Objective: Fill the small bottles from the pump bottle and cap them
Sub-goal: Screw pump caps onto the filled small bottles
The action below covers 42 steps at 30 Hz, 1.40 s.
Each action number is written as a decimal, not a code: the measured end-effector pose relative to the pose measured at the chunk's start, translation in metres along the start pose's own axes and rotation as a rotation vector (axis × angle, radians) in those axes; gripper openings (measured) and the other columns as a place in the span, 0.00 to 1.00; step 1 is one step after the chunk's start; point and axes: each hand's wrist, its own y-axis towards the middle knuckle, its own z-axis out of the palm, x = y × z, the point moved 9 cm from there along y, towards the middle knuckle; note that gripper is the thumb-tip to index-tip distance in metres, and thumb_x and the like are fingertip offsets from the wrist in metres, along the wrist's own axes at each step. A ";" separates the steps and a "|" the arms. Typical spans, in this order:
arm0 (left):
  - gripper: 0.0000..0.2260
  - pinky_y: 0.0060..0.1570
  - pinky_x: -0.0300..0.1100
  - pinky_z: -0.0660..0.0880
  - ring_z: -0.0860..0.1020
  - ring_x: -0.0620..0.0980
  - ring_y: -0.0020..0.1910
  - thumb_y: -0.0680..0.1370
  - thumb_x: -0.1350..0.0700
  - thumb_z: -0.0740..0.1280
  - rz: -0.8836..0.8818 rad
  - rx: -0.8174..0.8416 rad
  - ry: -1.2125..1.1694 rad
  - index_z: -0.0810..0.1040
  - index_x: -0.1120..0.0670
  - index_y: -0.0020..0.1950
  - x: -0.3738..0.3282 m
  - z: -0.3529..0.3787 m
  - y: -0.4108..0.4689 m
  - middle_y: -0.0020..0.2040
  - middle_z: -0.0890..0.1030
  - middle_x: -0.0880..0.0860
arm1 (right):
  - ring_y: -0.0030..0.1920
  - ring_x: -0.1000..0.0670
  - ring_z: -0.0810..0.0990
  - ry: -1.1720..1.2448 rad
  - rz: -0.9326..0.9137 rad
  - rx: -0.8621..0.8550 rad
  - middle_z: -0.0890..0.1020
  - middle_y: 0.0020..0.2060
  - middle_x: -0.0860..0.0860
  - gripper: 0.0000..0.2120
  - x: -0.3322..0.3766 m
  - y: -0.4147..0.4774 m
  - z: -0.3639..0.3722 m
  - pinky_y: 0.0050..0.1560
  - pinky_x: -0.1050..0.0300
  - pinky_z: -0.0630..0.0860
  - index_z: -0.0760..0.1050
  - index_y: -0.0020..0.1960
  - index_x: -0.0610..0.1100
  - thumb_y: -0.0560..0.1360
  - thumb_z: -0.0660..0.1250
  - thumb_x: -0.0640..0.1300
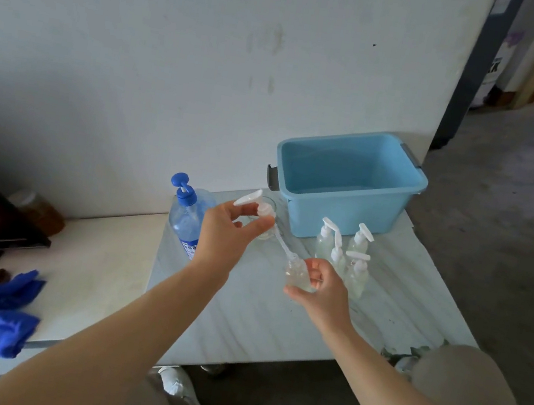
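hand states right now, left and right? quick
Left hand: pinches the white pump cap, whose tube tip is at the bottle's neck.
Right hand: grips the small bottle.

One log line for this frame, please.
step: capping | left hand: pinches pump cap, tube tip at bottle mouth | right hand: holds small bottle | done: four capped bottles by bin

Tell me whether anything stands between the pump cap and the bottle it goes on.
Nothing visible does. The left hand holds the cap up and left of the bottle in the right hand, and the cap's tube reaches the bottle's neck through open air.
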 end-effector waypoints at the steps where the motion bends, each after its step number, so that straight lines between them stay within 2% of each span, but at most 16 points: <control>1: 0.06 0.45 0.33 0.69 0.76 0.44 0.44 0.70 0.55 0.75 0.002 0.019 0.011 0.81 0.49 0.45 0.001 0.003 -0.001 0.43 0.82 0.40 | 0.46 0.59 0.77 0.005 -0.005 0.001 0.78 0.46 0.58 0.23 0.001 0.000 0.000 0.41 0.73 0.69 0.71 0.54 0.50 0.64 0.77 0.42; 3: 0.08 0.49 0.37 0.69 0.76 0.44 0.42 0.70 0.57 0.76 0.007 0.053 0.043 0.79 0.46 0.41 0.006 0.010 -0.002 0.38 0.81 0.37 | 0.47 0.57 0.77 0.010 -0.019 0.007 0.78 0.47 0.57 0.23 0.004 0.000 0.001 0.43 0.72 0.70 0.71 0.54 0.50 0.64 0.78 0.43; 6: 0.08 0.46 0.38 0.69 0.76 0.46 0.42 0.69 0.55 0.76 0.012 0.087 0.101 0.79 0.45 0.42 0.014 0.017 -0.004 0.40 0.81 0.38 | 0.47 0.59 0.77 0.022 -0.024 0.029 0.78 0.47 0.59 0.23 0.010 -0.002 0.004 0.44 0.72 0.69 0.71 0.54 0.52 0.65 0.78 0.44; 9: 0.09 0.45 0.31 0.70 0.76 0.36 0.40 0.71 0.56 0.75 0.027 0.134 0.133 0.79 0.45 0.46 0.016 0.024 -0.009 0.41 0.80 0.37 | 0.47 0.59 0.76 0.025 -0.023 0.037 0.76 0.47 0.61 0.23 0.013 -0.005 0.005 0.44 0.73 0.69 0.70 0.54 0.53 0.65 0.77 0.46; 12: 0.10 0.47 0.29 0.68 0.76 0.37 0.45 0.70 0.56 0.76 0.040 0.169 0.178 0.81 0.50 0.50 0.021 0.029 -0.013 0.44 0.81 0.39 | 0.47 0.60 0.76 0.033 -0.029 0.039 0.77 0.48 0.60 0.22 0.018 -0.007 0.005 0.44 0.74 0.68 0.70 0.54 0.53 0.66 0.77 0.46; 16: 0.08 0.48 0.32 0.70 0.75 0.36 0.46 0.70 0.56 0.76 0.043 0.189 0.209 0.80 0.48 0.45 0.024 0.032 -0.014 0.44 0.79 0.37 | 0.49 0.60 0.77 0.064 -0.038 0.035 0.79 0.49 0.59 0.22 0.024 -0.008 0.006 0.45 0.73 0.68 0.72 0.55 0.52 0.66 0.77 0.46; 21: 0.10 0.60 0.42 0.73 0.79 0.46 0.54 0.73 0.59 0.72 0.042 0.331 0.228 0.81 0.54 0.54 0.024 0.039 -0.013 0.53 0.82 0.46 | 0.51 0.59 0.77 0.076 -0.054 0.044 0.79 0.49 0.60 0.22 0.026 -0.011 0.004 0.50 0.68 0.71 0.72 0.56 0.52 0.66 0.77 0.47; 24: 0.14 0.55 0.35 0.71 0.77 0.42 0.58 0.73 0.63 0.70 0.029 0.414 0.109 0.81 0.52 0.57 0.022 0.044 -0.017 0.57 0.81 0.46 | 0.52 0.59 0.78 0.105 -0.064 0.039 0.80 0.50 0.58 0.22 0.028 -0.013 0.002 0.52 0.65 0.73 0.73 0.57 0.51 0.66 0.77 0.47; 26: 0.17 0.56 0.37 0.71 0.76 0.42 0.60 0.68 0.58 0.73 0.014 0.390 0.008 0.79 0.49 0.56 0.021 0.045 -0.020 0.56 0.81 0.45 | 0.51 0.59 0.78 0.116 -0.072 0.034 0.80 0.50 0.59 0.22 0.032 -0.014 0.002 0.50 0.68 0.72 0.73 0.57 0.51 0.66 0.77 0.47; 28: 0.19 0.57 0.41 0.73 0.77 0.43 0.59 0.65 0.51 0.76 0.006 0.276 -0.035 0.77 0.50 0.53 0.023 0.039 -0.019 0.53 0.81 0.47 | 0.49 0.61 0.77 0.101 -0.085 0.026 0.78 0.48 0.62 0.21 0.038 -0.015 0.001 0.46 0.73 0.70 0.72 0.56 0.52 0.66 0.77 0.47; 32: 0.09 0.50 0.39 0.72 0.78 0.44 0.49 0.69 0.54 0.76 0.052 0.046 0.064 0.76 0.51 0.42 0.016 0.026 -0.021 0.47 0.81 0.47 | 0.47 0.63 0.76 0.060 -0.110 0.013 0.77 0.47 0.63 0.21 0.044 -0.015 0.000 0.47 0.73 0.69 0.71 0.55 0.54 0.67 0.77 0.49; 35: 0.06 0.50 0.34 0.73 0.78 0.43 0.50 0.72 0.59 0.72 0.085 0.147 0.030 0.80 0.51 0.45 0.010 0.032 -0.022 0.54 0.79 0.44 | 0.48 0.59 0.78 0.074 -0.101 -0.001 0.79 0.48 0.60 0.21 0.040 -0.014 -0.002 0.50 0.68 0.73 0.71 0.55 0.53 0.66 0.77 0.49; 36: 0.09 0.48 0.32 0.73 0.77 0.41 0.51 0.72 0.60 0.71 0.078 0.209 0.004 0.80 0.50 0.50 0.010 0.037 -0.023 0.57 0.78 0.44 | 0.48 0.59 0.78 0.070 -0.098 -0.004 0.79 0.48 0.61 0.21 0.039 -0.014 -0.003 0.49 0.69 0.72 0.71 0.55 0.54 0.66 0.77 0.49; 38: 0.18 0.50 0.32 0.73 0.74 0.36 0.56 0.69 0.53 0.72 0.044 0.257 -0.032 0.76 0.47 0.57 0.014 0.043 -0.025 0.59 0.77 0.44 | 0.48 0.59 0.78 0.063 -0.097 0.000 0.79 0.47 0.61 0.21 0.040 -0.015 -0.002 0.46 0.72 0.69 0.72 0.55 0.53 0.67 0.77 0.49; 40: 0.20 0.54 0.36 0.72 0.74 0.39 0.58 0.65 0.48 0.75 0.021 0.170 -0.007 0.74 0.47 0.54 0.018 0.039 -0.025 0.55 0.78 0.44 | 0.47 0.62 0.77 0.054 -0.102 0.006 0.78 0.48 0.61 0.21 0.042 -0.016 -0.001 0.44 0.75 0.68 0.72 0.55 0.53 0.67 0.77 0.49; 42: 0.14 0.50 0.37 0.71 0.76 0.41 0.52 0.68 0.51 0.76 0.036 0.045 0.029 0.75 0.51 0.47 0.017 0.030 -0.024 0.50 0.79 0.47 | 0.46 0.63 0.76 0.044 -0.114 0.007 0.78 0.48 0.61 0.21 0.045 -0.017 0.001 0.43 0.76 0.67 0.71 0.56 0.52 0.67 0.76 0.50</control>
